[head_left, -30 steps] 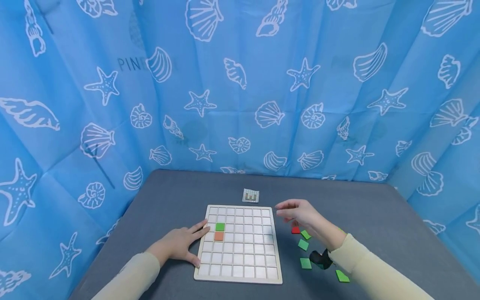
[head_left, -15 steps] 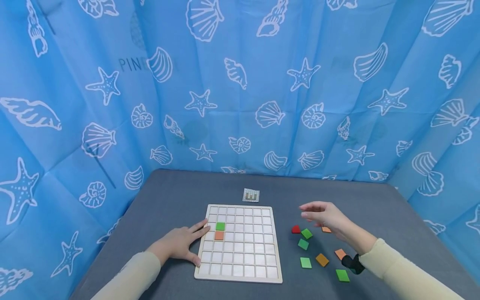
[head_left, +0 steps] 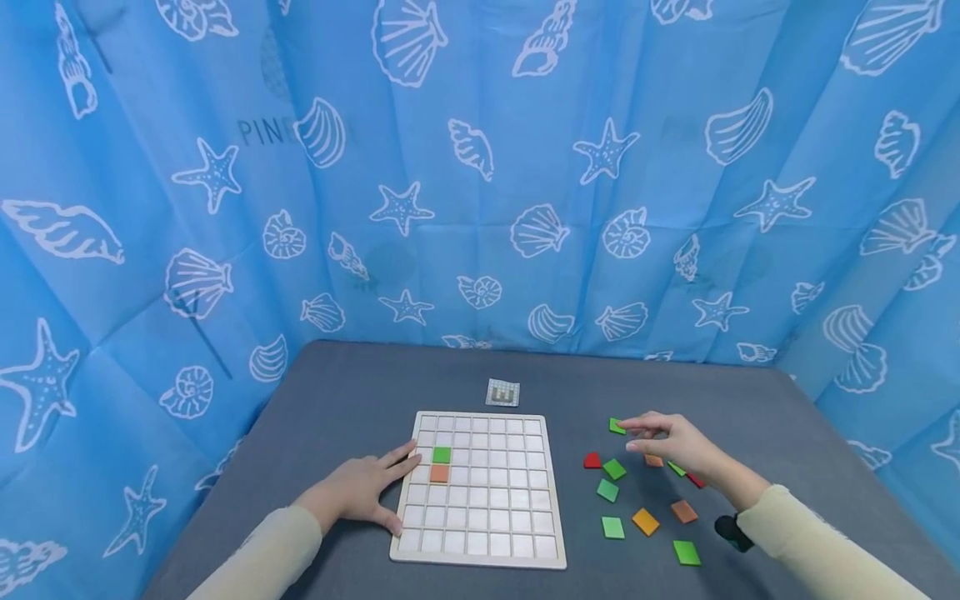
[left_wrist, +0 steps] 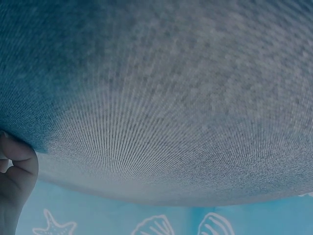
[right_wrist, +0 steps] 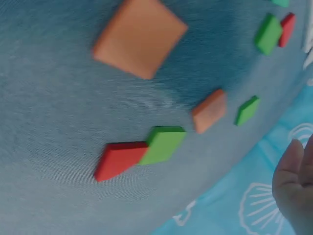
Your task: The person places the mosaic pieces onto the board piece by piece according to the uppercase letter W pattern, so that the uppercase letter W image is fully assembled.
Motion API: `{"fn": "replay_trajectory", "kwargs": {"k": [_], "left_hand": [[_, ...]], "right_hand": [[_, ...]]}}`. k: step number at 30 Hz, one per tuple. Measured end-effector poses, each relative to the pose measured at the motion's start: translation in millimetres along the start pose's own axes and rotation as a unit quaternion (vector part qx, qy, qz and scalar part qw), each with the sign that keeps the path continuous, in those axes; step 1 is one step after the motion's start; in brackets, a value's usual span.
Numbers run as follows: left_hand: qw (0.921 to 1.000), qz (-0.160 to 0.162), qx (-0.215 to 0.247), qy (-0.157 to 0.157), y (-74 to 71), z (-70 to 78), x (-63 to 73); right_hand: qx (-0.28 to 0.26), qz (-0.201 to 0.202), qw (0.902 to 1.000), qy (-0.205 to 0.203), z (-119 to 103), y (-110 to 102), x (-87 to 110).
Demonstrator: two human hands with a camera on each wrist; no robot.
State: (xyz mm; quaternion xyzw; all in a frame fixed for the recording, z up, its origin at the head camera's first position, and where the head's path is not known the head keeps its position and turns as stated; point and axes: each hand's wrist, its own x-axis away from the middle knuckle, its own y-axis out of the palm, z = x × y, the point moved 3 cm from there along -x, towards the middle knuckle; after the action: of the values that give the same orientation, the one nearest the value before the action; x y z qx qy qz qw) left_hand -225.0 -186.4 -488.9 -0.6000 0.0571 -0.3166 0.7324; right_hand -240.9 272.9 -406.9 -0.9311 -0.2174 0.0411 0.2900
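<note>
In the head view, my left hand (head_left: 360, 492) rests at the left edge of a white gridded board (head_left: 480, 561), its fingers spread and fingertips on the frame. A green square tile (head_left: 442, 455) and an orange tile (head_left: 439, 473) sit in two neighbouring cells, one below the other. My right hand (head_left: 678, 444) hovers over the loose tiles right of the board, thumb and fingers apart. Its fingertips are close to a green tile (head_left: 617, 426), which the right wrist view shows lying on the cloth, apart from the hand (right_wrist: 296, 183). The left wrist view shows only part of the hand (left_wrist: 17, 171).
Several loose tiles lie right of the board, among them a red one (head_left: 592, 460), an amber one (head_left: 645, 522) and a light green one (head_left: 612, 527). A small patterned card (head_left: 502, 392) lies behind the board. Beyond the grey table (head_left: 360, 375) hangs a blue shell-print curtain (head_left: 480, 208).
My right hand has moved from the board's upper right corner to the right, then down towards the far green tile, uncovering several tiles. My left hand has stayed in place.
</note>
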Motion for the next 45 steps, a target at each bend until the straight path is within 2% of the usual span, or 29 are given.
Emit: {"fn": "replay_trajectory", "kwargs": {"k": [12,16,21,24,31,35,45], "left_hand": [[1.0000,-0.004,-0.001,-0.001,0.1,1.6,-0.8],[1.0000,-0.004,-0.001,0.002,-2.7,2.6,0.0],[1.0000,-0.004,-0.002,-0.001,-3.8,3.1,1.5],[1.0000,-0.005,-0.002,-0.003,-3.8,3.3,2.1],[0.9999,0.002,-0.012,0.004,-4.8,3.1,0.9],[0.9999,0.002,-0.015,0.000,-3.9,2.9,0.1],[0.9999,-0.006,-0.011,-0.010,-2.7,3.2,-0.4]], "right_hand": [[0.029,-0.025,0.9974,-0.060,29,10,-4.0],[0.031,-0.026,0.9971,-0.064,35,12,-7.1],[0.051,-0.052,0.9946,-0.073,40,16,-11.2],[0.085,-0.060,0.9918,-0.074,43,19,-12.5],[0.145,-0.058,0.9867,-0.046,49,21,-13.6],[0.175,-0.058,0.9815,-0.054,49,22,-14.3],[0.194,-0.055,0.9777,-0.059,50,24,-17.6]]}}
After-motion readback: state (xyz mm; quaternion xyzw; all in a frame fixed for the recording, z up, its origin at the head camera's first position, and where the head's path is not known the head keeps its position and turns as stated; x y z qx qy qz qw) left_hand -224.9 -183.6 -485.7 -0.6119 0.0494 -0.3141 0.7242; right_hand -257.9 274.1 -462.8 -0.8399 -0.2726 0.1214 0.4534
